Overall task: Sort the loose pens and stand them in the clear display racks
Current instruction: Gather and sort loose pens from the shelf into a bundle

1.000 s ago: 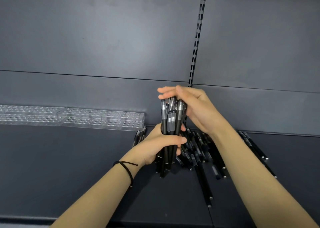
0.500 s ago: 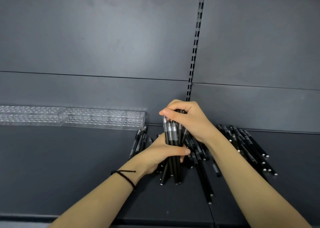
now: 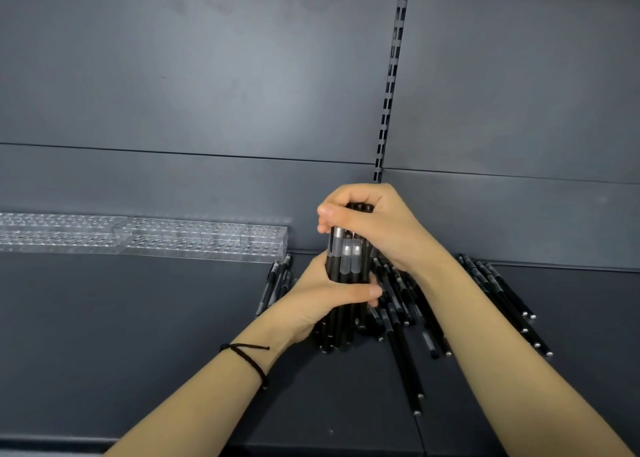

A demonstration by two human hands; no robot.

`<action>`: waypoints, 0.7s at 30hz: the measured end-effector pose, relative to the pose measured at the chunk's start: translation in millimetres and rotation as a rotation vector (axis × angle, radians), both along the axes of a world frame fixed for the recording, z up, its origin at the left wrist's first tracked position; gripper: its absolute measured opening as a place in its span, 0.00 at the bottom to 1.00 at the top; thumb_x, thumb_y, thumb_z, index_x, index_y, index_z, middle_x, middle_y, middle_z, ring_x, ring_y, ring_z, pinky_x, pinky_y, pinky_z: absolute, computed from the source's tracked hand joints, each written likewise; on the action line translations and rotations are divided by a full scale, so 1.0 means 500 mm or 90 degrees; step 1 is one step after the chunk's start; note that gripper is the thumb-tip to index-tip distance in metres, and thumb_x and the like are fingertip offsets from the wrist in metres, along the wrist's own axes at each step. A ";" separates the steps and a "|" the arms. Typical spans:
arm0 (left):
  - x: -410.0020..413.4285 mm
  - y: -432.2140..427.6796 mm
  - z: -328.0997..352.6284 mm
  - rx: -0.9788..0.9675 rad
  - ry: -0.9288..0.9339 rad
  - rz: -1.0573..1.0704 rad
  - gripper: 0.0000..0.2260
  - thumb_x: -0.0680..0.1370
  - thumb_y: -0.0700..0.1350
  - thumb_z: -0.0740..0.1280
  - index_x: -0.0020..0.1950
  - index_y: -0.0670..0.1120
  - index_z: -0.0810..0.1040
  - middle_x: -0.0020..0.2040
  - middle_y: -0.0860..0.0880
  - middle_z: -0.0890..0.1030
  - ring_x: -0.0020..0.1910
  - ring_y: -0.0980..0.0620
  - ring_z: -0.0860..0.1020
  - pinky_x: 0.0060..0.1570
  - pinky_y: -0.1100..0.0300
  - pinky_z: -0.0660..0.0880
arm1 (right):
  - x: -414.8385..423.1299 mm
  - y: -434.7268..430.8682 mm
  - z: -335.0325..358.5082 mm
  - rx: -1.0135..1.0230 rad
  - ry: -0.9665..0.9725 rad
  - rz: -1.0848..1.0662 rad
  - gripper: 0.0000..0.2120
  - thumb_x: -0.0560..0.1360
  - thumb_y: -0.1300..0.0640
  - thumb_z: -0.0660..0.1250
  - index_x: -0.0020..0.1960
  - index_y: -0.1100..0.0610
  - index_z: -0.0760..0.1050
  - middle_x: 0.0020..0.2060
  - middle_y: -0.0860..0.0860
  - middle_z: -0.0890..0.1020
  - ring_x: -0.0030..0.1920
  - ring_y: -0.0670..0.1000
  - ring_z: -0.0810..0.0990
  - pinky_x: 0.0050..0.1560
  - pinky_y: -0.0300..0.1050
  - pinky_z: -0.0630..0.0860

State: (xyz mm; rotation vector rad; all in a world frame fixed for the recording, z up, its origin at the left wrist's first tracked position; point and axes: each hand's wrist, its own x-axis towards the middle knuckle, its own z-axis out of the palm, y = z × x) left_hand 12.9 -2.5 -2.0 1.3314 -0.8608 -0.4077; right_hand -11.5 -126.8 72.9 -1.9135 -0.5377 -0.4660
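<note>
The left hand (image 3: 329, 293) clamps the upright pen bundle (image 3: 346, 259) standing on the shelf (image 3: 138, 335), the right hand (image 3: 374, 228) curled over its tops, where a slack grip could spill pens short of the racks (image 3: 207, 238) at nine o'clock.

You're facing a shop fixture: a dark grey metal shelf (image 3: 138, 352) with flat back panels (image 3: 207, 75) and a slotted upright (image 3: 391, 75) between them. Along the shelf's back edge at the left sit clear display racks (image 3: 173, 238), and dozens of identical black pens (image 3: 502, 300) lie heaped near its middle.
</note>
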 end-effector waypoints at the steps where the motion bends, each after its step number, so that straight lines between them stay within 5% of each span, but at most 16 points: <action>1: 0.000 -0.001 0.000 -0.006 -0.001 -0.011 0.08 0.70 0.35 0.74 0.47 0.42 0.79 0.39 0.48 0.83 0.40 0.52 0.81 0.47 0.59 0.77 | -0.002 0.003 0.004 -0.007 -0.004 0.001 0.11 0.75 0.54 0.70 0.35 0.57 0.80 0.35 0.53 0.83 0.38 0.48 0.79 0.46 0.43 0.74; 7: 0.012 0.009 -0.019 0.034 0.043 -0.060 0.08 0.72 0.35 0.72 0.49 0.43 0.79 0.39 0.45 0.82 0.41 0.49 0.81 0.46 0.57 0.78 | -0.001 -0.001 -0.015 -0.100 0.047 -0.014 0.15 0.81 0.54 0.62 0.39 0.58 0.81 0.38 0.51 0.84 0.38 0.39 0.78 0.47 0.33 0.70; 12: 0.011 0.010 -0.026 0.070 0.063 -0.072 0.09 0.75 0.32 0.69 0.53 0.42 0.75 0.37 0.47 0.82 0.39 0.49 0.80 0.44 0.56 0.79 | -0.006 -0.015 -0.027 -0.071 0.094 0.009 0.18 0.82 0.53 0.57 0.47 0.56 0.83 0.44 0.50 0.86 0.49 0.44 0.83 0.57 0.33 0.71; 16: 0.011 0.011 -0.028 0.079 0.048 -0.085 0.11 0.73 0.36 0.71 0.54 0.40 0.76 0.36 0.47 0.82 0.38 0.49 0.80 0.45 0.57 0.78 | -0.011 -0.021 -0.033 -0.128 0.117 0.022 0.25 0.79 0.42 0.51 0.55 0.53 0.83 0.58 0.43 0.82 0.63 0.37 0.74 0.69 0.35 0.61; 21: 0.010 0.006 -0.032 0.084 0.063 -0.042 0.04 0.76 0.34 0.69 0.50 0.40 0.78 0.37 0.47 0.82 0.37 0.51 0.80 0.42 0.58 0.78 | -0.010 -0.039 -0.038 -0.134 0.118 0.003 0.28 0.79 0.39 0.44 0.63 0.47 0.78 0.63 0.38 0.78 0.65 0.34 0.71 0.65 0.29 0.58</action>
